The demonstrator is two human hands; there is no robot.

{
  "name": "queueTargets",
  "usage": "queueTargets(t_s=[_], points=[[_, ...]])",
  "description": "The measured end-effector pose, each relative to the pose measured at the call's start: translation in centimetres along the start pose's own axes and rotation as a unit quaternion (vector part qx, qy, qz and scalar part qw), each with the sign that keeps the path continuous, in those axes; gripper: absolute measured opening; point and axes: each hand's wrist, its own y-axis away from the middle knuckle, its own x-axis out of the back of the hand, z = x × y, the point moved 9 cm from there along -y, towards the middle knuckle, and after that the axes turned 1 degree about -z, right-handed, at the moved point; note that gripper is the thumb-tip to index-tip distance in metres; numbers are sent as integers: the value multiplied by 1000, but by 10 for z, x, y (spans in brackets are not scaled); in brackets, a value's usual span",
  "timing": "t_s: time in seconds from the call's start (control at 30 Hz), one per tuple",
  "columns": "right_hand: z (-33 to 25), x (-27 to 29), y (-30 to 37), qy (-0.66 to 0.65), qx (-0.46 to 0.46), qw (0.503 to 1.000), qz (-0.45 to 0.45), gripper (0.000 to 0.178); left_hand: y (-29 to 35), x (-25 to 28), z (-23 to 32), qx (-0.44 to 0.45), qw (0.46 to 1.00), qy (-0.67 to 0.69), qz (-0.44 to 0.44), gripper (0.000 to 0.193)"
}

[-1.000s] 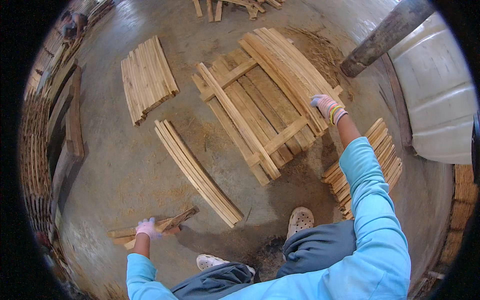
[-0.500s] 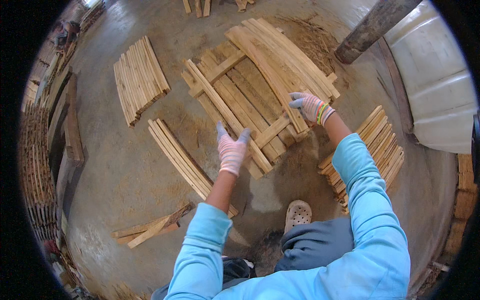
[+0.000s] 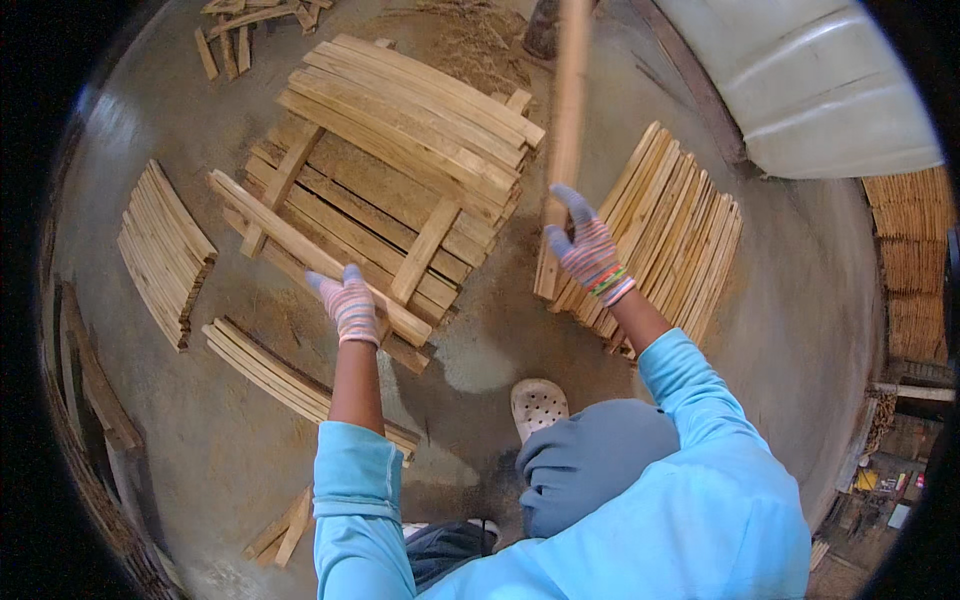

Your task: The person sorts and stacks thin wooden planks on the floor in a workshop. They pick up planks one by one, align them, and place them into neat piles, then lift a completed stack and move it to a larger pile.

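My right hand [image 3: 588, 245], in a striped glove with grey fingertips, is closed on a long wooden plank [image 3: 567, 120]. This plank stretches away from me, its near end over the stack of slats on the right [image 3: 665, 235]. My left hand [image 3: 348, 305], gloved alike, has thumb and fingers round a wooden slat [image 3: 280, 226] lying along the near left side of a slatted wooden panel [image 3: 340, 205]. Two crosspieces [image 3: 428, 250] span the panel. Several planks [image 3: 400, 125] rest side by side over its far part.
Stacked slats [image 3: 165, 250] lie at the left, and a narrow row of slats [image 3: 265, 370] is nearer. Loose offcuts [image 3: 285, 525] lie at lower left, more wood pieces [image 3: 245, 25] at far left. A post base [image 3: 541, 35] and a white sheet [image 3: 800, 85] stand beyond.
My right hand has pulled a plank off the panel and swung it right, over the right stack. My left hand has closed on the near slat. The view has turned right.
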Motion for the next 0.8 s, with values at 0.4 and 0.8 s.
queueTargets(t_s=[0.4, 0.8], points=[[76, -19, -52, 334, -176, 911, -165, 40, -4, -12, -12, 14, 996, 77, -31, 89], [-99, -203, -153, 264, 70, 932, -237, 51, -7, -6, -6, 25, 997, 1, -67, 97]])
